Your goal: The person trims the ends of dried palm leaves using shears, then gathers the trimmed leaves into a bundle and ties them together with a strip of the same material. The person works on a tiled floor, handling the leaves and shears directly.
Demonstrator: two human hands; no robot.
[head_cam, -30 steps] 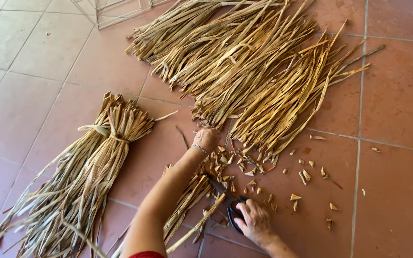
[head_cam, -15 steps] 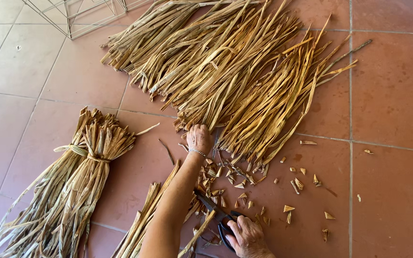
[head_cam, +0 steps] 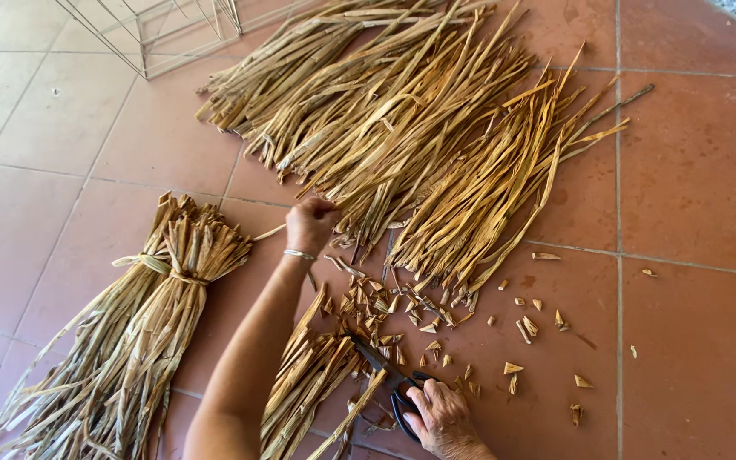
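On a terracotta tile floor (head_cam: 683, 170), a person reaches the left hand (head_cam: 310, 223) forward, fingers curled shut around the cut ends of the dried reed stalks at the near edge of a large loose pile (head_cam: 419, 128), while the right hand (head_cam: 443, 419) rests low near the body with its fingers through the handles of black scissors (head_cam: 385, 375), blades lying against the floor beside a short trimmed bunch (head_cam: 308, 383). The stalks look light, dry and stiff along their length but brittle at the tips, likely to splinter or snap if bent sharply; they seem best taken a few at a time near the butt ends, where they lie thickest and most even, as the left hand grips them now. Small triangular offcuts (head_cam: 436, 328) litter the tiles between the two hands, and more lie scattered to the right. A tied sheaf (head_cam: 142, 332), bound near its upper end with a strip of the same material, lies well apart to the left, and a wire frame (head_cam: 159, 30) stands at the top edge. Compared with half a second earlier, the left hand has closed more firmly on the stalk ends and the view has drifted slightly, showing more of the sheaf; the right hand and scissors sit in much the same place.
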